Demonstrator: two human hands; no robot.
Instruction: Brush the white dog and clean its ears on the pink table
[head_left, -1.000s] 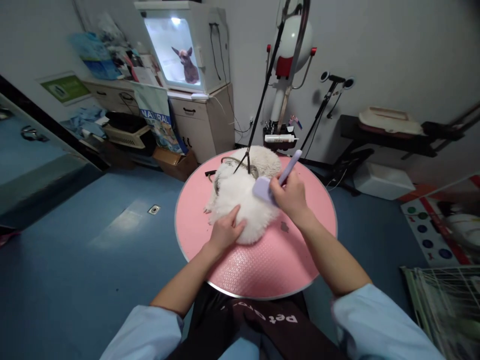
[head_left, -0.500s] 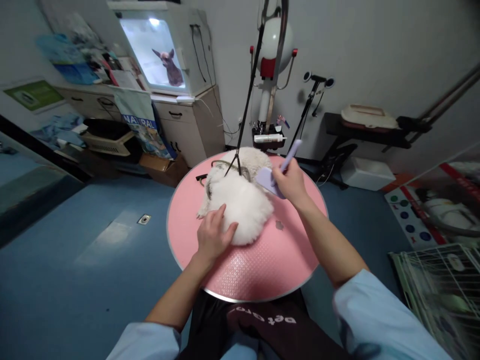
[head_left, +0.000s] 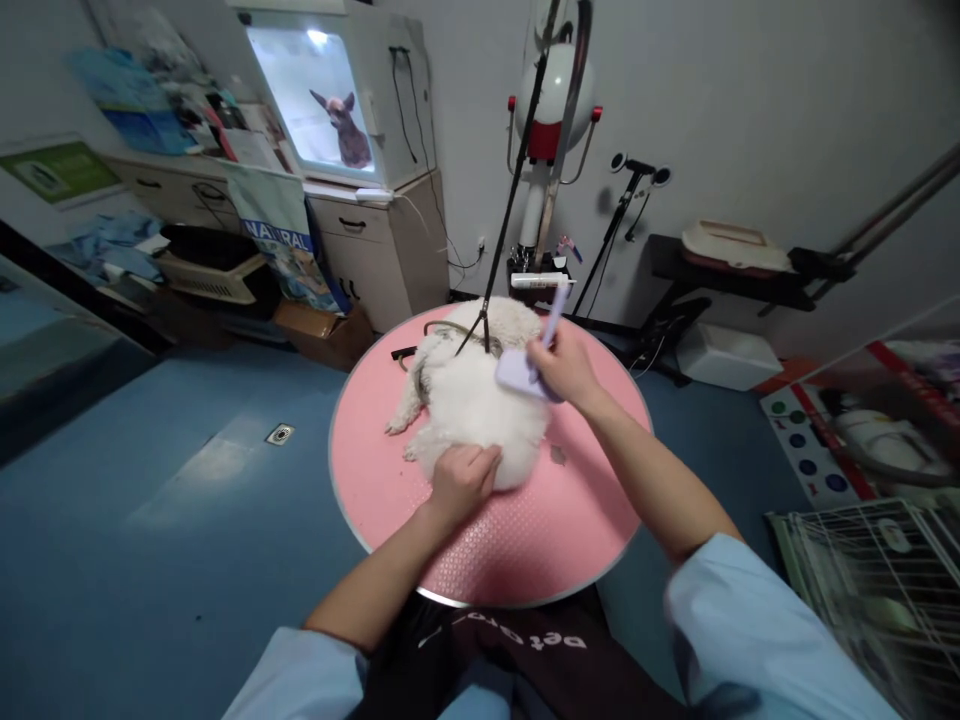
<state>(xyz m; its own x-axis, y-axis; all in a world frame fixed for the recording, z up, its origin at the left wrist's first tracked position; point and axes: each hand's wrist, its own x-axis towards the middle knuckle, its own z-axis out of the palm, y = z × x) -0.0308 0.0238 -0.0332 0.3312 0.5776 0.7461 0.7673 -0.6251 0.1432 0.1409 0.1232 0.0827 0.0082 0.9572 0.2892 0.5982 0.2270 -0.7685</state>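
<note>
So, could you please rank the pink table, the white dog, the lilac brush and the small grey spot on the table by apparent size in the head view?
1. pink table, largest
2. white dog
3. lilac brush
4. grey spot, smallest
All sit at a similar distance.

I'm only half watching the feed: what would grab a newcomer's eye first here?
A fluffy white dog lies on the round pink table in the middle, with a dark leash rising from it. The right hand holds a lilac brush against its back; the left hand rests on its near end. Upper left, a lit cabinet shows a small dark dog.
</note>
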